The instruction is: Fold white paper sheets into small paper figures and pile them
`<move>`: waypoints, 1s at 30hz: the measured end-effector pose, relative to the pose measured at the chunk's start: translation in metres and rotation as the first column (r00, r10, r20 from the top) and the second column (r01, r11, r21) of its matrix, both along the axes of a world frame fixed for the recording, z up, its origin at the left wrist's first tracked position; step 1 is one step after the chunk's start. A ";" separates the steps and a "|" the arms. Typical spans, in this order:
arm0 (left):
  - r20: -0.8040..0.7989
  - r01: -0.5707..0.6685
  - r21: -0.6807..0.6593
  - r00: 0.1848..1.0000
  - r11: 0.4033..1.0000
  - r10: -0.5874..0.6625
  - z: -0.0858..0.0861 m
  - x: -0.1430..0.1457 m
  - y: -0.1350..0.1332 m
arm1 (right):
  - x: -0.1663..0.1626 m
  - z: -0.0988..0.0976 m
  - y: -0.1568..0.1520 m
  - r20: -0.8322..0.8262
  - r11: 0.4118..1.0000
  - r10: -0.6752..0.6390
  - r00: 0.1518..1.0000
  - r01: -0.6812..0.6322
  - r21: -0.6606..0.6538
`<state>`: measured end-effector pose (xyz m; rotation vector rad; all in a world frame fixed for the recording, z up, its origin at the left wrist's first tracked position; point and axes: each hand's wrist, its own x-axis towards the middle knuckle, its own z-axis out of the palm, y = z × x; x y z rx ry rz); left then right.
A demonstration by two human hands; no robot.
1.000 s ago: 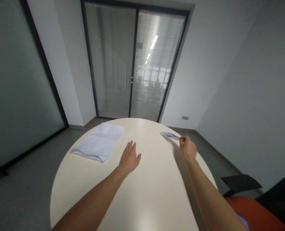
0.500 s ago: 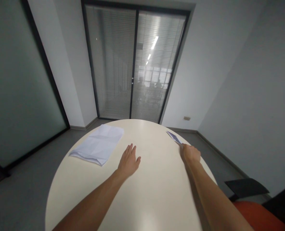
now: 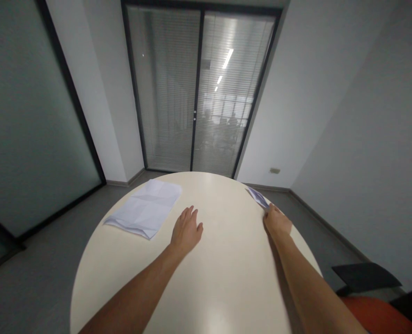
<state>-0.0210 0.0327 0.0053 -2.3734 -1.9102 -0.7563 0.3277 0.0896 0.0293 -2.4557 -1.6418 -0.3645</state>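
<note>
My left hand is over the middle of the round table, palm down, fingers stretched out and thumb apart, holding nothing. Whether it touches the tabletop I cannot tell. To its left lies a folded white sheet, creased, with layered edges at the front; it looks like paper. Near the table's right edge, my right hand is closed on the near end of a thin, flat paper piece, white-edged with a bluish-grey face. That piece points away to the far left; its gripped end is hidden by my fingers.
The round cream table has its curved edge on both sides. An orange chair with a black armrest stands at the lower right. Beyond are a glass door with blinds and white walls.
The paper piece has shifted slightly to the right and tilted in my right hand. My left hand stays nearly where it was. The whole view has moved slightly.
</note>
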 end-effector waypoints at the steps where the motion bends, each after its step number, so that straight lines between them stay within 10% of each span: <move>1: -0.026 -0.026 0.028 0.999 0.999 0.026 0.004 -0.004 0.000 | -0.001 -0.002 -0.001 0.019 0.999 0.007 1.000 -0.007 0.038; 14: -0.164 -0.512 -0.161 0.857 0.843 0.489 0.016 -0.071 0.009 | -0.055 -0.002 -0.024 0.076 0.983 0.132 0.988 -0.141 0.117; 30: -0.295 -0.496 -0.230 0.856 0.838 0.425 0.025 -0.076 0.004 | -0.138 0.020 -0.060 -0.062 0.936 0.238 0.969 -0.246 -0.250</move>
